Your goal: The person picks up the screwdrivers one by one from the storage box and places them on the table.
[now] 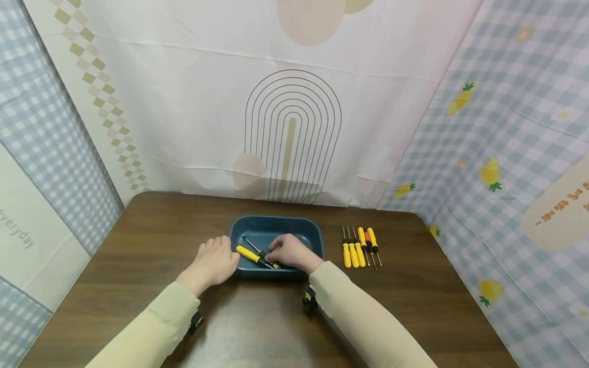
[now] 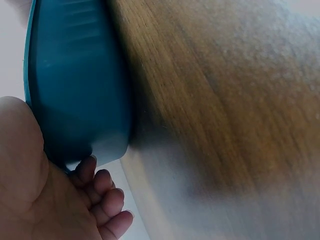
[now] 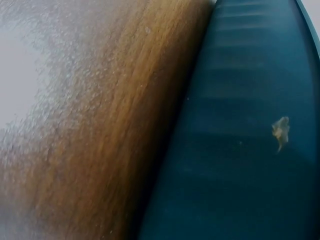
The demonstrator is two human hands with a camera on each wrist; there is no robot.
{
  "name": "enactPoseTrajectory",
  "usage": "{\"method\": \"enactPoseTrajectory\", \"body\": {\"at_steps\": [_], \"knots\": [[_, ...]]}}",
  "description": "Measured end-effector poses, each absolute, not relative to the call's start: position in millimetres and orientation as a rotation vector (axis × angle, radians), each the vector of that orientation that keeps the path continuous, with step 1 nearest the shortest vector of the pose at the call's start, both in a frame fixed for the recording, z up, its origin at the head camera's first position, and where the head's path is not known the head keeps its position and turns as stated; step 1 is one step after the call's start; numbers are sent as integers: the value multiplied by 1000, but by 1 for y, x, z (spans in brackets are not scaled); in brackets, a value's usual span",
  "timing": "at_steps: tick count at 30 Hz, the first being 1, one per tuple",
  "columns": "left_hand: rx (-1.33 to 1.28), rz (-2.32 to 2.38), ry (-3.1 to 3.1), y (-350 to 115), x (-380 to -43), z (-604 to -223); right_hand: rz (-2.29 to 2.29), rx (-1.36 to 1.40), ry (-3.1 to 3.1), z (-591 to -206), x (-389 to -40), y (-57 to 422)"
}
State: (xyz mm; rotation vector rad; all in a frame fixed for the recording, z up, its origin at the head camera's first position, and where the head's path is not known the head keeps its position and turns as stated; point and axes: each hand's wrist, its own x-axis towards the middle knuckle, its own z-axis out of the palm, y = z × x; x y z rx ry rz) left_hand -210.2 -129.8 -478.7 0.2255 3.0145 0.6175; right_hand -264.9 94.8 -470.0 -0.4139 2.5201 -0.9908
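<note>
A dark blue plastic bin stands on the table with several screwdrivers inside. At its left end, my left hand grips the rim; the left wrist view shows the fingers curled at the bin's corner. My right hand reaches over the front wall into the bin, thumb and fingers pinching a dark-handled screwdriver whose shaft points to the back left. A yellow-and-black screwdriver lies slanted beside those fingertips. The right hand is outside its own wrist view, which shows the bin's ribbed outer wall.
Right of the bin, several screwdrivers lie in a row on the brown wooden table, mostly yellow-handled, one orange and black. A patterned cloth hangs behind the table, and checked cloth hangs at both sides.
</note>
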Motion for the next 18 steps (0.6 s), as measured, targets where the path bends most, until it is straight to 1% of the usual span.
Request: {"method": "enactPoseTrajectory", "body": {"at_steps": [11,18], "knots": [[240,630,3012,-130,-209,-478,-921,-444,2565,-474,-265,87],[229,621,3008,-130,-209,-478,-941,-464,2558,-475,-266,93]]}}
